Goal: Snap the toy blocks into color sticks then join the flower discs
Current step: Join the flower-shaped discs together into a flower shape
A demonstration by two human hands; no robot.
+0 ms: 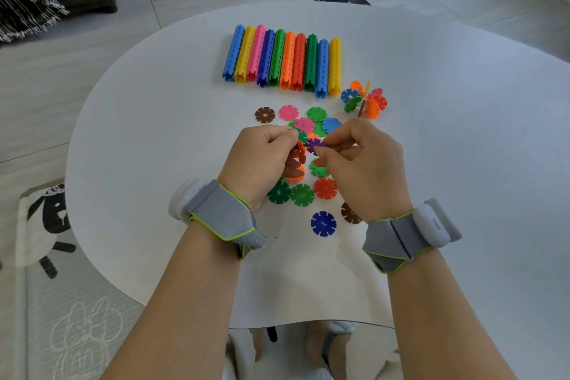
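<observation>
Several colour sticks lie side by side at the back of the white table. Loose flower discs are scattered in the middle, among them a blue one nearest me. My left hand grips a small cluster of joined discs, red and green. My right hand pinches a purple disc held against that cluster. A finished bunch of joined discs sits right of the sticks.
A brown disc and a pink disc lie behind my hands. The table edge curves close to my body. A patterned floor mat is at the left, and furniture stands beyond the table.
</observation>
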